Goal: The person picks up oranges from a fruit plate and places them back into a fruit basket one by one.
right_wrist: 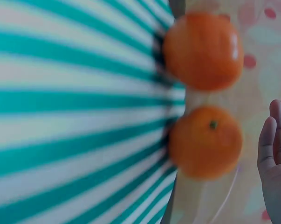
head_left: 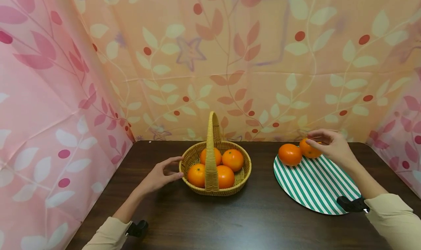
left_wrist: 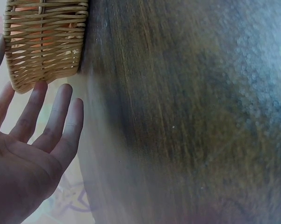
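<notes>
A woven basket (head_left: 230,191) with a tall handle holds several oranges (head_left: 232,160). My left hand (head_left: 161,175) is at its left side, thumb and fingers spread, fingertips at the rim. From the left wrist view, the left hand (left_wrist: 28,158) has loosely extended fingers near the basket's wicker wall (left_wrist: 47,51). On the far part of a green-and-white striped round mat sit two oranges, a left one (head_left: 290,155) and a right one (head_left: 309,149). Over the right one is my right hand (head_left: 332,146), fingers slightly bent; the right wrist view shows this hand (right_wrist: 276,163) apart from both oranges (right_wrist: 203,51).
The striped mat (head_left: 315,184) lies on the right of the dark wooden table (head_left: 210,220). Behind and at both sides hangs a floral cloth (head_left: 227,60). Black wrist bands (head_left: 352,204) sit at the sleeve cuffs.
</notes>
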`<state>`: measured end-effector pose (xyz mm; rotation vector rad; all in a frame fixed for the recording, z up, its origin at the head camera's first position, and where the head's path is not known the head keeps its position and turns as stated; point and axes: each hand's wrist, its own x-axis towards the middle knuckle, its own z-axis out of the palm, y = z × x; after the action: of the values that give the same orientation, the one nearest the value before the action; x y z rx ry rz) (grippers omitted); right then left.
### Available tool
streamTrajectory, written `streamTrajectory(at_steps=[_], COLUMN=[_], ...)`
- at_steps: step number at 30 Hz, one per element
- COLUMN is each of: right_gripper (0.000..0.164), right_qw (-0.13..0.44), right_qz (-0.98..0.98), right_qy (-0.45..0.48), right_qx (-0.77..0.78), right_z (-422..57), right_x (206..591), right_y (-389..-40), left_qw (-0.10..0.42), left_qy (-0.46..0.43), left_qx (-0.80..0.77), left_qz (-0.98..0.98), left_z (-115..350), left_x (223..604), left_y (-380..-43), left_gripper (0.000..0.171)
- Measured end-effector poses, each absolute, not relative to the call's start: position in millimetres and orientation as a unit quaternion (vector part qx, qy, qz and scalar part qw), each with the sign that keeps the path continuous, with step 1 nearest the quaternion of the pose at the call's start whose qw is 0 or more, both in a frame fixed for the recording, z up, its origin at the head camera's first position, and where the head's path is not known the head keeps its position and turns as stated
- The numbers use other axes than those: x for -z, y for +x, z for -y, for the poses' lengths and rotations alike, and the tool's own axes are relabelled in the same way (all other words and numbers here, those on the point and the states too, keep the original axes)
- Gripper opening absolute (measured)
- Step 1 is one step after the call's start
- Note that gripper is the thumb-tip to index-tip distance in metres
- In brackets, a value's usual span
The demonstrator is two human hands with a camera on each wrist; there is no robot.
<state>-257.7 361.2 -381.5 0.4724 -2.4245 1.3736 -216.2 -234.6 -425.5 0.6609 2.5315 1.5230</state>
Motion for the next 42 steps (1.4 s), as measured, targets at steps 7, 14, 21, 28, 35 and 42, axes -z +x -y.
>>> streamTrajectory(at_steps=[7,14,21,28,35,42], right_gripper=[0.032,0.042,0.068,0.077,0.078,0.068], right_qw=[0.162,0.159,0.088,0.034,0.009,0.006], right_qz=[0.851,0.868,0.892,0.887,0.888,0.893], right_qy=[0.138,0.12,0.128,0.142,0.135,0.139], right_qx=[-0.481,-0.456,-0.424,-0.438,-0.44,-0.429], right_z=[-393.3,-403.9,-412.4,-420.7,-420.8,-419.7], right_x=[393.6,401.1,404.1,409.8,416.6,415.0], right_y=[-254.3,-255.1,-260.5,-267.4,-277.1,-283.4], left_qw=[0.054,0.057,0.058,0.062,0.06,0.059], left_qy=[0.217,0.219,0.221,0.218,0.219,0.217], left_qx=[-0.5,-0.505,-0.504,-0.506,-0.503,-0.502], left_qz=[-0.837,-0.833,-0.833,-0.832,-0.834,-0.835], left_z=[235.2,235.2,234.5,234.5,234.2,234.0], left_x=[425.8,426.4,425.6,425.1,423.9,422.7], left_y=[-215.5,-215.3,-214.8,-215.3,-215.7,-215.5], left_gripper=[0.059,0.059,0.059,0.06,0.059,0.059])
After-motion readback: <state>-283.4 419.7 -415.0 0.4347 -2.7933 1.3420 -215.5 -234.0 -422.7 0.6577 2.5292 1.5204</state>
